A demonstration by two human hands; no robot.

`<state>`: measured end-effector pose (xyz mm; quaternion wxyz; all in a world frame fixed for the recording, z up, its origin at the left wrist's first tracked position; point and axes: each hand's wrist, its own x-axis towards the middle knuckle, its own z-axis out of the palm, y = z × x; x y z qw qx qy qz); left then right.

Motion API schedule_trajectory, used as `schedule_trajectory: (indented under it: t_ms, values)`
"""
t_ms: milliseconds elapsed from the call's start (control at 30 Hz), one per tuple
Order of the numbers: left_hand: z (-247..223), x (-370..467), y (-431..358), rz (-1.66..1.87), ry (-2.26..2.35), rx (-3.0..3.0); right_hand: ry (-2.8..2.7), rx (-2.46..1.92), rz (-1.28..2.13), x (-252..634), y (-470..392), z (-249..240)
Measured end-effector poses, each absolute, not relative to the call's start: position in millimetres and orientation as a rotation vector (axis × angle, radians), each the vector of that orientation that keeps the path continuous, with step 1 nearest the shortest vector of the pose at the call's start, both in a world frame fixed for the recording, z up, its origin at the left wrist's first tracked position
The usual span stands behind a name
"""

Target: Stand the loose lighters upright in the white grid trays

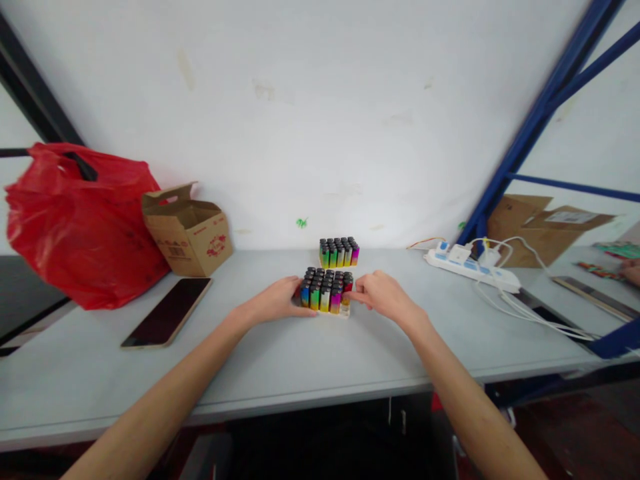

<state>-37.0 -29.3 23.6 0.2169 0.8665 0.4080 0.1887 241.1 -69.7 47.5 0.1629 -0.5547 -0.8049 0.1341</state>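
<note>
Several colourful lighters [325,298] stand upright in rows in a pale tray [341,315] at the middle of the table. My left hand [278,299] is wrapped against the left side of this tray, its thumb along the front edge. At the front right corner, my right hand [383,295] has its fingers closed beside the lighters; whatever lies between its fingertips is too small to make out. Behind, a second block of lighters [339,253] stands near the wall, touched by neither hand.
On the left are a red plastic bag [90,227], an open cardboard box [193,233] and a phone [170,313]. A power strip [473,268] with white cables lies on the right, before another cardboard box [540,230]. Another person's hand [631,271] shows at the right edge.
</note>
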Motion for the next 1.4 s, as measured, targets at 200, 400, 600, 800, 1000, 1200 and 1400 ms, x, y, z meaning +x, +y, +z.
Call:
schedule_trajectory:
  t_ms: [200,400,600,800,1000,1200,1400]
  values:
    - [25,-37,-29,0.514,1.13,2.408,-2.369,-1.357,0.757,270,-69,51]
    - [19,-22,-27,0.505,1.241,2.461,-2.311,-1.636,0.68,276,-66,39]
    - [11,11,-21,0.397,1.419,2.592,-2.308,-1.805,0.273,262,-55,20]
    - [12,39,-17,0.221,1.609,2.585,-2.271,-1.818,0.15,269,-35,10]
    - [12,45,-16,0.226,1.676,2.534,-2.309,-1.639,0.237,280,-17,10]
    - [16,44,-9,0.144,1.669,2.51,-2.295,-1.591,0.226,279,-15,7]
    - [18,41,-3,0.193,1.633,2.453,-2.332,-1.498,0.451,296,0,15]
